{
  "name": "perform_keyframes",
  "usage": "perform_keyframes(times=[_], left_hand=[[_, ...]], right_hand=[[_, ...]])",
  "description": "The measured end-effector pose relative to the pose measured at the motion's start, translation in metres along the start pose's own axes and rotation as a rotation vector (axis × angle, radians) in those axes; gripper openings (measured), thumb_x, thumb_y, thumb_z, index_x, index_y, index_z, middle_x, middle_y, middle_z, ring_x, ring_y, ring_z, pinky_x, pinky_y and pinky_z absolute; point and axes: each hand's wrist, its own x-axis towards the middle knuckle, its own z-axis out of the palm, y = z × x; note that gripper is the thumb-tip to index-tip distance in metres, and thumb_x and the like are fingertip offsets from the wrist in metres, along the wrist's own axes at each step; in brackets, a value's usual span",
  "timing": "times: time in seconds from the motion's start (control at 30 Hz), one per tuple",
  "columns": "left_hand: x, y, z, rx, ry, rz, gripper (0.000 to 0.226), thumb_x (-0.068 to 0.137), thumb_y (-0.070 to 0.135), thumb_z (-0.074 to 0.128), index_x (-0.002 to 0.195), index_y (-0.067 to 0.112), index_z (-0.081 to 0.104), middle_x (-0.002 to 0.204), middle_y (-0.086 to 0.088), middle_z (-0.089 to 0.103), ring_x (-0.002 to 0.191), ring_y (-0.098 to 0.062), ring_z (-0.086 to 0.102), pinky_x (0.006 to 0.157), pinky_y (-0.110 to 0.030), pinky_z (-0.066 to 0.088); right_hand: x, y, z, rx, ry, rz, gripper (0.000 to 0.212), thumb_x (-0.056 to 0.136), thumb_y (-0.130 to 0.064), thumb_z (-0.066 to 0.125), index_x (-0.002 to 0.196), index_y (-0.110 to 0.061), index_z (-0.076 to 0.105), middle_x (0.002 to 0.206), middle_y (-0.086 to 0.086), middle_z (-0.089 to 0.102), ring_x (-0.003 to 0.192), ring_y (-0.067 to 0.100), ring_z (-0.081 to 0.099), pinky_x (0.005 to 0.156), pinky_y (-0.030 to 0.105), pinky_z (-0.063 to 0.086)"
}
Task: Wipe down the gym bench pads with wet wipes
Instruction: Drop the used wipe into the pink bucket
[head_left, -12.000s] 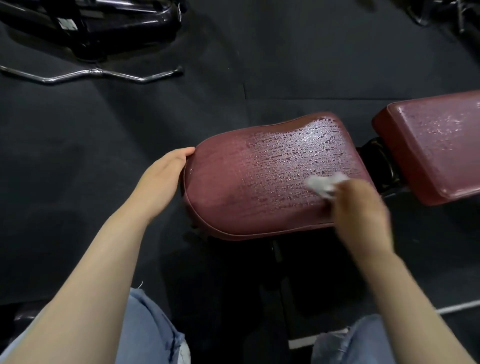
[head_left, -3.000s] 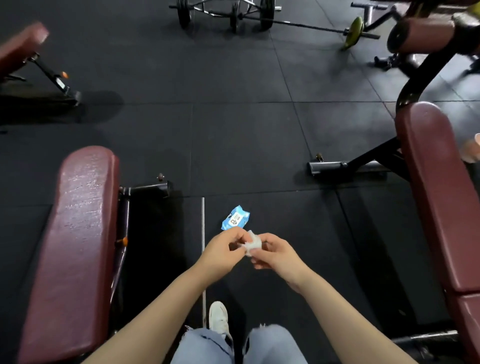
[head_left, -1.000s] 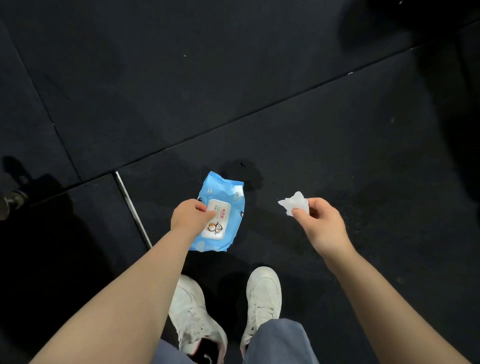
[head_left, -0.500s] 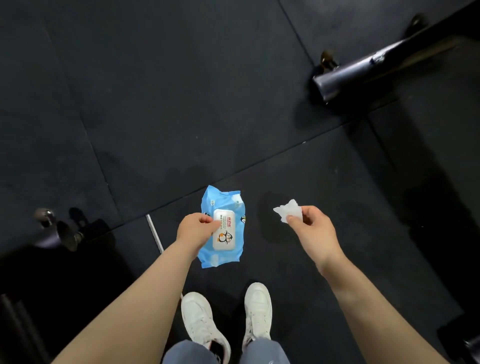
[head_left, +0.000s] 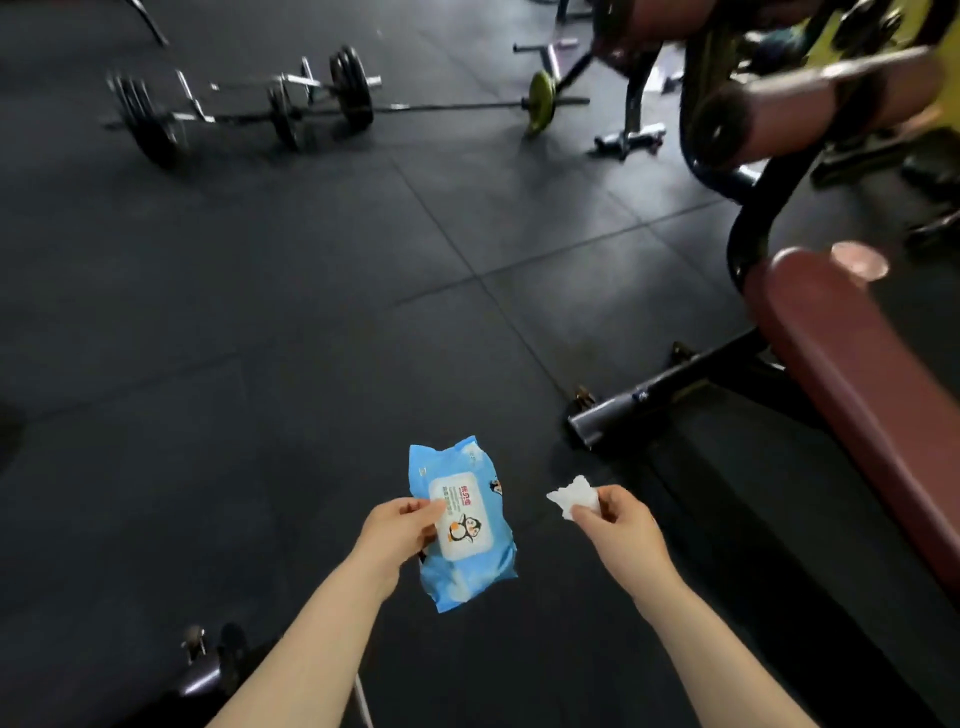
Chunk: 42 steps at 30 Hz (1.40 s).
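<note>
My left hand (head_left: 397, 530) grips a blue pack of wet wipes (head_left: 464, 525) by its left edge, white lid facing up, held above the floor. My right hand (head_left: 618, 525) pinches a crumpled white wipe (head_left: 573, 497) between thumb and fingers. A long dark red bench pad (head_left: 857, 374) runs along the right edge of the view, to the right of my right hand and apart from it. A dark red roller pad (head_left: 810, 101) sits higher at the upper right.
Black rubber floor tiles (head_left: 311, 312) fill the middle. The bench's black metal foot (head_left: 654, 395) lies on the floor just ahead of my right hand. Barbells with plates (head_left: 270, 109) lie at the back. Another metal foot (head_left: 202, 675) shows at the bottom left.
The view has tilted up from the floor toward the gym, bringing the right bench pad and barbells into sight. Both hands keep their hold on the pack and the wipe.
</note>
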Motion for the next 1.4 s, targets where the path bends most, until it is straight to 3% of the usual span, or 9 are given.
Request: perform_keyframes(times=[0.13, 0.23, 0.37, 0.5, 0.7, 0.87, 1.07, 1.2, 1.4], left_hand=[[-0.058, 0.076, -0.021, -0.015, -0.066, 0.125, 0.018, 0.092, 0.017, 0.071, 0.099, 0.001, 0.069, 0.095, -0.005, 0.078, 0.090, -0.019, 0.075, 0.088, -0.040, 0.058], [-0.092, 0.127, -0.039, 0.030, -0.101, 0.207, 0.021, 0.092, 0.018, 0.070, 0.100, -0.001, 0.069, 0.095, -0.006, 0.078, 0.091, -0.020, 0.075, 0.079, -0.034, 0.058], [-0.118, 0.181, -0.056, 0.113, -0.110, 0.291, 0.023, 0.090, 0.022, 0.073, 0.100, 0.002, 0.069, 0.093, -0.005, 0.078, 0.087, -0.018, 0.074, 0.076, -0.032, 0.059], [-0.116, 0.217, -0.061, 0.112, -0.119, 0.300, 0.023, 0.089, 0.023, 0.073, 0.103, 0.004, 0.069, 0.094, -0.004, 0.078, 0.084, -0.016, 0.074, 0.070, -0.027, 0.056], [-0.074, 0.254, -0.051, 0.050, -0.165, 0.266, 0.025, 0.089, 0.019, 0.073, 0.105, 0.000, 0.068, 0.098, -0.011, 0.077, 0.084, -0.019, 0.074, 0.070, -0.029, 0.056], [-0.015, 0.312, -0.041, 0.010, -0.156, 0.276, 0.028, 0.088, 0.021, 0.075, 0.105, 0.000, 0.068, 0.101, -0.013, 0.076, 0.095, -0.029, 0.072, 0.093, -0.045, 0.054], [0.048, 0.392, -0.030, 0.053, -0.042, 0.375, 0.015, 0.090, 0.020, 0.073, 0.095, 0.006, 0.071, 0.092, -0.008, 0.077, 0.073, -0.014, 0.069, 0.065, -0.026, 0.053], [0.091, 0.440, -0.029, 0.129, 0.099, 0.458, 0.010, 0.091, 0.022, 0.070, 0.090, 0.012, 0.069, 0.087, 0.003, 0.077, 0.075, -0.011, 0.073, 0.057, -0.018, 0.051], [0.175, 0.518, -0.045, 0.398, 0.241, 0.585, 0.003, 0.091, 0.031, 0.067, 0.090, 0.031, 0.064, 0.089, 0.022, 0.071, 0.081, 0.007, 0.066, 0.066, -0.020, 0.053]], right_hand=[[-0.034, -0.074, -0.021, 0.026, 0.002, -0.072, 0.004, 0.081, -0.031, 0.065, 0.082, -0.027, 0.064, 0.075, -0.005, 0.067, 0.065, 0.010, 0.060, 0.058, 0.030, 0.049], [-0.051, -0.119, -0.028, 0.066, -0.016, -0.081, 0.007, 0.084, -0.029, 0.066, 0.086, -0.023, 0.065, 0.083, 0.001, 0.069, 0.080, 0.023, 0.068, 0.071, 0.039, 0.057], [-0.058, -0.162, -0.027, 0.113, -0.048, -0.092, 0.009, 0.088, -0.030, 0.065, 0.094, -0.022, 0.064, 0.092, 0.005, 0.069, 0.089, 0.024, 0.067, 0.081, 0.039, 0.058], [-0.051, -0.190, -0.006, 0.279, -0.095, -0.050, 0.007, 0.091, -0.029, 0.063, 0.098, -0.028, 0.061, 0.100, -0.001, 0.066, 0.095, 0.015, 0.063, 0.082, 0.034, 0.056], [-0.003, -0.218, 0.027, 0.621, -0.288, 0.116, 0.015, 0.095, -0.027, 0.058, 0.104, -0.016, 0.063, 0.099, 0.007, 0.074, 0.094, 0.029, 0.072, 0.087, 0.058, 0.054], [0.080, -0.269, 0.025, 0.657, -0.347, 0.082, 0.018, 0.097, -0.024, 0.056, 0.109, -0.010, 0.060, 0.097, 0.009, 0.075, 0.090, 0.028, 0.073, 0.082, 0.053, 0.058], [0.166, -0.342, 0.026, 0.548, -0.316, -0.030, 0.015, 0.097, -0.026, 0.056, 0.106, -0.016, 0.061, 0.099, 0.003, 0.074, 0.094, 0.023, 0.071, 0.082, 0.047, 0.059], [0.216, -0.382, 0.043, 0.524, -0.273, -0.083, 0.013, 0.097, -0.026, 0.055, 0.104, -0.018, 0.063, 0.096, 0.001, 0.074, 0.094, 0.021, 0.071, 0.080, 0.044, 0.060], [0.307, -0.450, 0.092, 0.486, -0.188, -0.116, 0.011, 0.097, -0.028, 0.057, 0.097, -0.020, 0.065, 0.089, 0.000, 0.074, 0.086, 0.018, 0.071, 0.073, 0.039, 0.061]])
